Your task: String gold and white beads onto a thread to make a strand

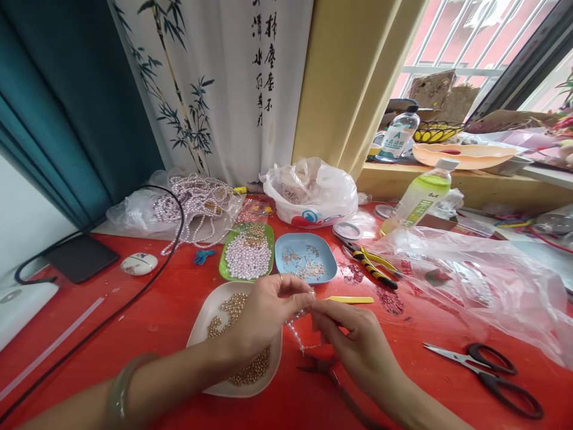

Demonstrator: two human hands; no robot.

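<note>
My left hand (273, 304) and my right hand (358, 337) meet in the middle of the view, fingertips pinched together. Between them they hold a thin strand of small pearly beads (294, 333), which loops down below the fingers. The exact spot under my fingertips is hidden. Beneath my left wrist stands a cream tray (200, 322) with gold beads (253, 369), partly covered by my forearm. Just under the strand, a pair of dark-handled pliers (329, 373) lies on the table. A yellow-handled tool (356, 300) lies behind my right fingers.
Behind my hands are a green tray (225, 263) of white and gold beads and a blue tray (331, 263) of small metal pins. Yellow-black pliers (373, 269), scissors (481, 367) and a plastic bag (483, 286) lie right. A black cable (152, 283) crosses the left side.
</note>
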